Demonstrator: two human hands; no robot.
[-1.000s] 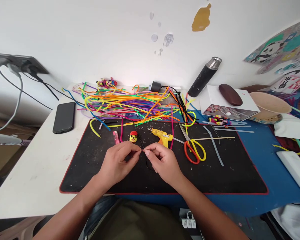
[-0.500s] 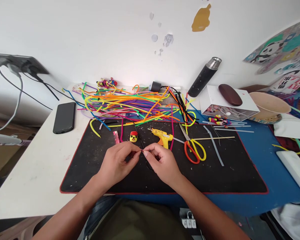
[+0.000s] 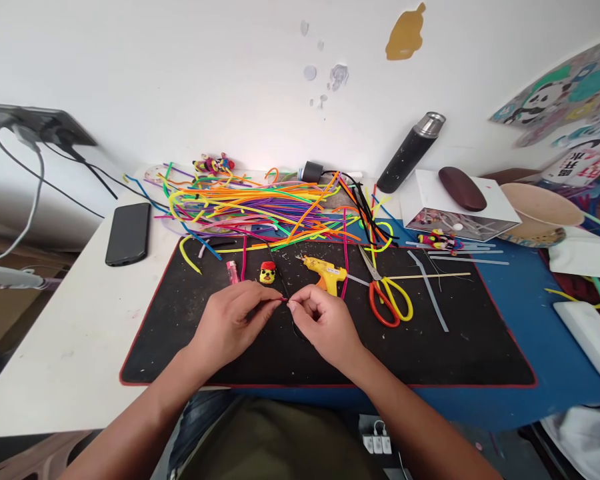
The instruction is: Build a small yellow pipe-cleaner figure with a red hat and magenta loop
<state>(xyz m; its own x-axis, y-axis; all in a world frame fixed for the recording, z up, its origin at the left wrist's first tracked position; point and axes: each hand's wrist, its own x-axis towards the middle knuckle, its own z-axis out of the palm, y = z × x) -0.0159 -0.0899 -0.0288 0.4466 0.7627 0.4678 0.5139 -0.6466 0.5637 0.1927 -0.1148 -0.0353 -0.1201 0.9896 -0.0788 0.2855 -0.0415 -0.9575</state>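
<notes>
My left hand (image 3: 240,320) and my right hand (image 3: 327,325) meet above the black mat. Both pinch a small magenta piece of pipe cleaner (image 3: 284,300) between thumb and forefinger; most of it is hidden by the fingertips. A black pipe cleaner (image 3: 280,275) runs along the mat and passes behind the fingertips. Just beyond my left hand lie a pink lighter (image 3: 232,272) and a small yellow head with a red cap (image 3: 267,273). A yellow glue gun (image 3: 326,273) rests beyond my right hand, and scissors (image 3: 387,297) with red and yellow handles lie right of it.
Many coloured pipe cleaners (image 3: 260,207) are heaped along the wall. A phone (image 3: 128,233) lies at left. At the back right stand a black flask (image 3: 411,152) and a white box (image 3: 425,183) with a brown case (image 3: 462,189) on top. Glue sticks (image 3: 433,293) lie right of the scissors.
Both hands stay almost in place, still pinching the small magenta piece. A little more of it shows at the left fingertips. The view has shifted very slightly.
</notes>
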